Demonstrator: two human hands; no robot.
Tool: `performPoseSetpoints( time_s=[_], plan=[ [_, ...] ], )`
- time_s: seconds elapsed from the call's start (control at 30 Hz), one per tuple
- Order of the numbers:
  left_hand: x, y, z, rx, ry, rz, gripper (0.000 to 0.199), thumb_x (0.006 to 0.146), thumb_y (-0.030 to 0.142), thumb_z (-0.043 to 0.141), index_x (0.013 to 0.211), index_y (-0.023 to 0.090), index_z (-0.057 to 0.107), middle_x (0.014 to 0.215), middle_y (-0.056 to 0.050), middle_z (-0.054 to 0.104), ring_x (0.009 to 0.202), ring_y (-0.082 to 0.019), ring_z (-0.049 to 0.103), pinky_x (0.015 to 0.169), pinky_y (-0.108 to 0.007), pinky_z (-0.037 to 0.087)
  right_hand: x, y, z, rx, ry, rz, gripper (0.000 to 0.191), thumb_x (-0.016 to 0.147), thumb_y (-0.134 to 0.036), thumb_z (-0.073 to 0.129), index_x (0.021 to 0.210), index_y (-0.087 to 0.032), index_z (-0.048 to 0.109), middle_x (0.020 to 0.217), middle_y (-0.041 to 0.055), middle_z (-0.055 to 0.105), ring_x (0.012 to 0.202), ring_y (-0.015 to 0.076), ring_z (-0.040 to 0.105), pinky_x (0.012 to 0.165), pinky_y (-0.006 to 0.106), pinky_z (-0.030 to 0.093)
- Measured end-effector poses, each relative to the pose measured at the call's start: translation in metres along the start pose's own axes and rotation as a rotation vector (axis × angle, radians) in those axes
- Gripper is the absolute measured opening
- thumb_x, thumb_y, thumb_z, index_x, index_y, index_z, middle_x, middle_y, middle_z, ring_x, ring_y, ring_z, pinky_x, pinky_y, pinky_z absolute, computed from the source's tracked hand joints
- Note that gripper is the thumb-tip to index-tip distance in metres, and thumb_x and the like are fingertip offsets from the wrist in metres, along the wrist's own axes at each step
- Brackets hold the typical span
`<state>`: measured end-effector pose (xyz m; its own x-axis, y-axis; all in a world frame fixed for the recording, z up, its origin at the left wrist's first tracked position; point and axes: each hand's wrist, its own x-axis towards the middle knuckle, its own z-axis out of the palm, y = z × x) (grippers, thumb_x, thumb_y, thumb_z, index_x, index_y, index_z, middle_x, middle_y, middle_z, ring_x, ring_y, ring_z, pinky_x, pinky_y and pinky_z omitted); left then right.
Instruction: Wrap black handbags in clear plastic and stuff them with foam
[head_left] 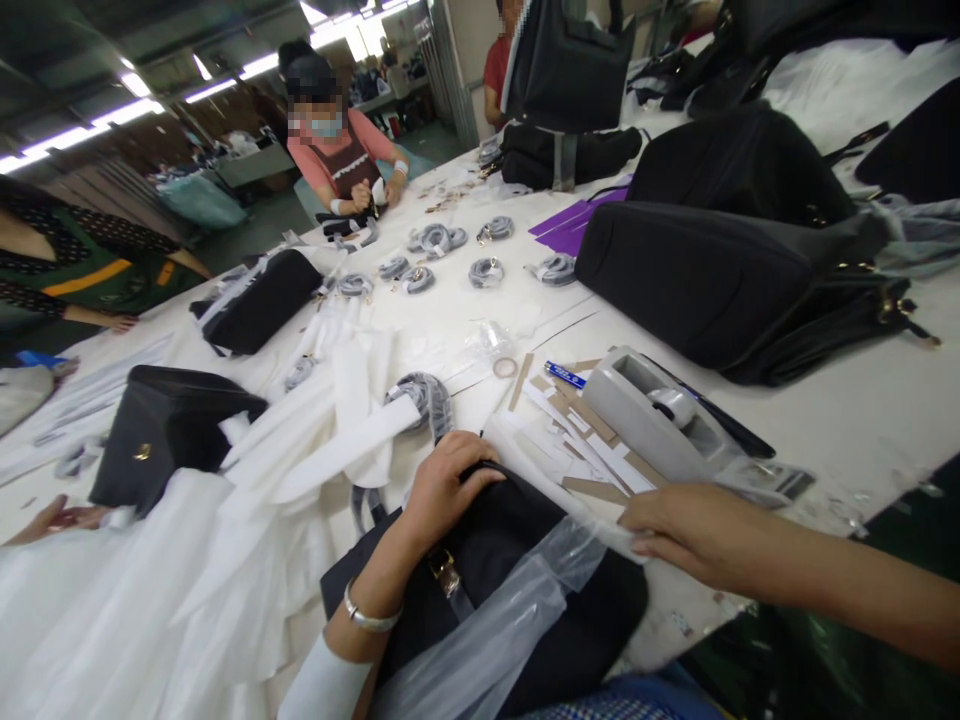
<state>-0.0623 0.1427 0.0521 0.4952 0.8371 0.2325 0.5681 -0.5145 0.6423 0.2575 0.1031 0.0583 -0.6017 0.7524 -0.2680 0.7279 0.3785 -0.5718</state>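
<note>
A black handbag (517, 620) lies in front of me, with a gold buckle (444, 572) on its strap and clear plastic film (480, 650) across it. At the bag's upper edge, my left hand (450, 485) is closed around that edge; part of the grip is hidden. To the right, my right hand (682, 525) pinches a white foam strip (525, 455) that runs along the bag's far side. Just beyond my left hand sits a plastic-wrapped coiled strap (427, 400).
White foam sheets (187, 590) are heaped at left. A grey tape dispenser (652, 420), a blue marker (564, 375) and cardboard scraps (517, 382) lie beyond my right hand. Large black bags (697, 280) stand at right. Co-workers (345, 165) are around the table; another person's hand (64, 520) is at left.
</note>
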Motion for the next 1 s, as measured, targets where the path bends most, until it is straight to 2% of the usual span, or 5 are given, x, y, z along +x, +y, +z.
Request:
performPoseSetpoints(
  time_s=[0.27, 0.47, 0.7, 0.8, 1.0],
  plan=[
    [-0.001, 0.002, 0.0, 0.019, 0.051, 0.053, 0.012, 0.088, 0.031, 0.066, 0.094, 0.02, 0.067, 0.098, -0.006, 0.068, 0.098, -0.02, 0.058, 0.089, -0.035, 0.047, 0.051, -0.058, -0.005, 0.344, 0.302, 0.016, 0.04, 0.091, -0.045, 0.051, 0.118, -0.02, 0.066, 0.106, 0.0102, 0.072, 0.091, 0.0242, 0.066, 0.082, 0.036, 0.05],
    [-0.004, 0.009, -0.004, 0.057, 0.106, 0.101, 0.012, 0.088, 0.03, 0.066, 0.093, 0.019, 0.067, 0.097, -0.006, 0.068, 0.098, -0.02, 0.058, 0.09, -0.035, 0.047, 0.092, -0.076, 0.006, 0.318, 0.227, 0.0, 0.029, 0.095, -0.035, 0.042, 0.086, -0.017, 0.064, 0.075, 0.0025, 0.066, 0.068, 0.0166, 0.057, 0.061, 0.026, 0.038],
    [-0.003, 0.01, -0.002, 0.081, 0.002, 0.084, 0.01, 0.09, 0.031, 0.063, 0.09, 0.021, 0.066, 0.093, -0.003, 0.069, 0.095, -0.019, 0.059, 0.084, -0.031, 0.048, 0.101, -0.052, -0.006, 0.193, -0.345, -0.126, 0.023, 0.089, -0.029, 0.048, 0.077, -0.016, 0.063, 0.078, 0.0033, 0.067, 0.072, 0.0167, 0.058, 0.059, 0.023, 0.038],
    [0.0, 0.011, 0.001, 0.099, -0.033, 0.055, 0.015, 0.09, 0.037, 0.061, 0.091, 0.022, 0.066, 0.096, -0.003, 0.069, 0.096, -0.02, 0.059, 0.084, -0.032, 0.048, 0.11, -0.054, -0.007, 0.084, -0.434, -0.125, 0.019, 0.085, -0.027, 0.052, 0.082, -0.015, 0.067, 0.082, 0.0064, 0.071, 0.074, 0.0195, 0.061, 0.059, 0.024, 0.039],
    [0.003, 0.009, 0.014, 0.15, -0.136, 0.161, 0.042, 0.094, 0.046, 0.051, 0.129, 0.023, 0.054, 0.125, -0.01, 0.061, 0.119, -0.024, 0.053, 0.103, -0.042, 0.041, 0.089, -0.054, 0.002, 0.113, -0.084, -0.081, 0.03, 0.093, -0.029, 0.042, 0.1, -0.015, 0.068, 0.099, 0.0132, 0.072, 0.087, 0.0236, 0.065, 0.075, 0.031, 0.045]
  ],
)
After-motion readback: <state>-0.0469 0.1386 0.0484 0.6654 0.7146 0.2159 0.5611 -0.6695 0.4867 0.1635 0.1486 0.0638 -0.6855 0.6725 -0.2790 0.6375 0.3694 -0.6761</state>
